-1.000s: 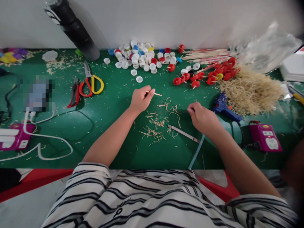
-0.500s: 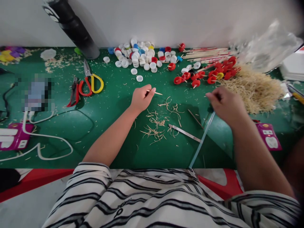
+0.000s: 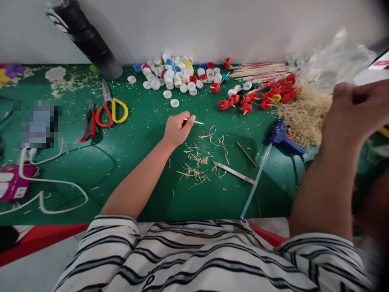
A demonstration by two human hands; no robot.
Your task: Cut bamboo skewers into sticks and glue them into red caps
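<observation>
My left hand (image 3: 178, 130) is closed around a thin pointed wooden stick (image 3: 199, 122), its tip sticking out to the right over curled wood shavings (image 3: 196, 170). My right hand (image 3: 354, 107) is raised at the right, fingers curled together; whatever they may pinch is hidden. Below and left of it lies a blue glue gun (image 3: 280, 136) with a long translucent glue stick (image 3: 258, 180) reaching to the table's front edge. A flat metal strip (image 3: 234, 172) touches the glue stick, and a thin dark stick (image 3: 246, 154) lies nearby.
Bottle caps (image 3: 176, 75) are heaped at the back, beside red caps on sticks (image 3: 246, 101), skewers (image 3: 258, 69) and a straw-like fibre pile (image 3: 306, 115). Scissors (image 3: 112, 109), red-handled cutters (image 3: 89, 123), a black bottle (image 3: 91, 44) and white cables (image 3: 69, 183) lie or stand leftward.
My right hand has moved right and up, away from beside the glue gun, which now shows. My left hand keeps its hold on the stick. The view has shifted slightly.
</observation>
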